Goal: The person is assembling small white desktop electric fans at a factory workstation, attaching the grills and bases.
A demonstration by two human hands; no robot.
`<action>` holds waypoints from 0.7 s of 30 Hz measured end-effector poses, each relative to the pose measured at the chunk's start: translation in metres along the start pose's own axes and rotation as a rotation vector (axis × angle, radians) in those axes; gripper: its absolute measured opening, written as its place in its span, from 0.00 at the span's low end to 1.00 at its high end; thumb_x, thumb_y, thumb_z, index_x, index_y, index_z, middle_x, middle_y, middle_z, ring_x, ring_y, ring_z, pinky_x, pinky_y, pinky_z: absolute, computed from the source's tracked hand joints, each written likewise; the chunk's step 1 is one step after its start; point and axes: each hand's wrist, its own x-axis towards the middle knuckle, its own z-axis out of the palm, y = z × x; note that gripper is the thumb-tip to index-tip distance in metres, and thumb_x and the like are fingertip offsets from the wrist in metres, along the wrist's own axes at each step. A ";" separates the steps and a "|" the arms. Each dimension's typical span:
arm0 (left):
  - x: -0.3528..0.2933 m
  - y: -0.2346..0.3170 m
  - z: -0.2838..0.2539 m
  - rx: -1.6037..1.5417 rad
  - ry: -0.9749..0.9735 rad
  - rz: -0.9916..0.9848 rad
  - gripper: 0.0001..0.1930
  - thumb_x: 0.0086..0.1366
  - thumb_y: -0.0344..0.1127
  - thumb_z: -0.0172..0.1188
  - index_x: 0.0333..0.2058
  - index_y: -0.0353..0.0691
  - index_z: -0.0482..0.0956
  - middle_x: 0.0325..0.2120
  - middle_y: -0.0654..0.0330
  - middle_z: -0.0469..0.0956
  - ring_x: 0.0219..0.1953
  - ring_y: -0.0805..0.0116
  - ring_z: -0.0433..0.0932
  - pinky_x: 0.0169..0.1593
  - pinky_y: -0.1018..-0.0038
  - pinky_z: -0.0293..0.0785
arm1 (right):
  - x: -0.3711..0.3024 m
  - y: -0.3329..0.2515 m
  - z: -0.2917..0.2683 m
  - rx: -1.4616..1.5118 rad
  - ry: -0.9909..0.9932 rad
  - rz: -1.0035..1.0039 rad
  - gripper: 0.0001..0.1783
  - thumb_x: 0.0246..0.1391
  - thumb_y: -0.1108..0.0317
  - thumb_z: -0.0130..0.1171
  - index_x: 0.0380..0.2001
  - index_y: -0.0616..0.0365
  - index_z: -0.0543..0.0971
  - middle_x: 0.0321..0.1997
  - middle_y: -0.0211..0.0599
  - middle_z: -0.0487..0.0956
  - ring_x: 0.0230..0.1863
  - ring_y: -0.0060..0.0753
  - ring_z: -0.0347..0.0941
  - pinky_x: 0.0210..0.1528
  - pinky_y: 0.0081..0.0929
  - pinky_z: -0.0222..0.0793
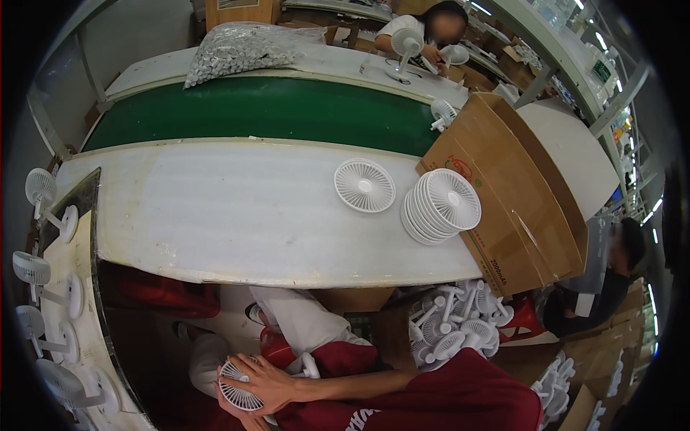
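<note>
Low over my lap, a small white fan (pixel 241 396) is held between my two hands, its round slatted grille showing. My right hand (pixel 269 381) lies over the grille with its fingers curled round the edge. From the other side my left hand (pixel 228 411) supports it, mostly hidden by the fan. A white stem-like piece (pixel 310 365) sticks up beside my right forearm; whether it joins the fan cannot be seen. On the white table ahead lie a single round grille (pixel 364 185) and a stack of several grilles (pixel 431 212).
A big cardboard box (pixel 503 194) stands right of the stack. White fan parts fill a bin (pixel 460 327) below the table. Assembled fans (pixel 54 287) line the left bench. Beyond the green belt (pixel 259 111) lie a bag of small parts (pixel 241 56) and a person (pixel 431 36) handling fans.
</note>
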 end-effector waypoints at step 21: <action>0.012 0.016 0.105 -0.034 0.205 0.344 0.32 0.46 0.19 0.51 0.55 0.38 0.72 0.62 0.45 0.68 0.60 0.49 0.70 0.61 0.60 0.70 | 0.015 0.012 -0.085 0.198 0.122 -0.152 0.59 0.29 0.56 0.82 0.65 0.63 0.63 0.67 0.70 0.58 0.64 0.72 0.61 0.59 0.52 0.68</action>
